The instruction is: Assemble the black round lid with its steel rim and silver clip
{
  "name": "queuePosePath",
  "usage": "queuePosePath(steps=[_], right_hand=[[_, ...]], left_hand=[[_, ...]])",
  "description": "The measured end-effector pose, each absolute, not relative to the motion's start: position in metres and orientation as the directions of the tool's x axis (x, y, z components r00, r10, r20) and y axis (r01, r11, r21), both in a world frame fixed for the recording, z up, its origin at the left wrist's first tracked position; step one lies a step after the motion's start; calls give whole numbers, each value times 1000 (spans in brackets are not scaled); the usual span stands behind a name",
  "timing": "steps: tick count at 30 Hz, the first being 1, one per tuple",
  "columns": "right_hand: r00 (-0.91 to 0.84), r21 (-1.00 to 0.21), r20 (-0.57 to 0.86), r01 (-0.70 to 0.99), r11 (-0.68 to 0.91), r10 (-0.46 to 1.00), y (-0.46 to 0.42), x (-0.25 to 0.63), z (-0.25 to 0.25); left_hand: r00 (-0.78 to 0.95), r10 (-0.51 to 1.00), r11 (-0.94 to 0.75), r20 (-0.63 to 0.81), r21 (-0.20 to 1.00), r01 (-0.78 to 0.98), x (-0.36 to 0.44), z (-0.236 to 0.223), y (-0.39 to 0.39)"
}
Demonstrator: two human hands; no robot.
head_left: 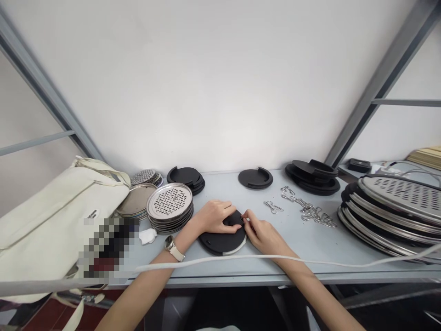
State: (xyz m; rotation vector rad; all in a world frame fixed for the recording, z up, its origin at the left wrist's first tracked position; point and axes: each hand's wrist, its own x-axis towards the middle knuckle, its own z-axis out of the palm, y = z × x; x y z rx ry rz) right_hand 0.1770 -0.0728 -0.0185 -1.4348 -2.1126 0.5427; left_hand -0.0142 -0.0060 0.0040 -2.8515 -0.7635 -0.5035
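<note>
A round black disc (pixel 215 240) with a bright metal rim showing along its front right lies on the table in front of me. My left hand (pixel 217 217) is laid across its top, fingers over the far edge and thumb towards the right, holding it down. At the disc's right edge, my right hand (pixel 257 228) pinches a small metal wire clip (pixel 242 219), mostly hidden by the fingertips. Similar wire clips (pixel 312 211) lie in a loose heap to the right, and a few more clips (pixel 274 207) sit nearer the disc.
Left of my hands stand a stack of perforated metal discs (pixel 172 202), crumpled white tissue (pixel 148 236) and a cream bag (pixel 58 207). Black round parts (pixel 255 178) lie along the wall. Larger perforated plates (pixel 396 216) are piled at right. A white cable (pixel 220 258) crosses in front.
</note>
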Motion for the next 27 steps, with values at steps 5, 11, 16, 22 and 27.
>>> queuePosePath(steps=[5, 11, 16, 22, 27], right_hand=[[-301, -603, 208, 709, 365, 930, -75, 177, -17], [-337, -608, 204, 692, 389, 919, -75, 179, -18], [-330, -600, 207, 701, 386, 921, -76, 179, -19], [-324, -572, 196, 729, 377, 925, -74, 179, -20], [-312, -578, 208, 726, 374, 927, -72, 180, -24]], left_hand=[[813, 461, -861, 357, -43, 507, -15, 4, -7], [809, 465, -860, 360, -33, 509, -15, 3, -7], [812, 466, -861, 351, -31, 507, -15, 3, -7], [819, 462, -862, 340, -44, 504, -14, 4, -7], [825, 455, -864, 335, -57, 500, -14, 4, -7]])
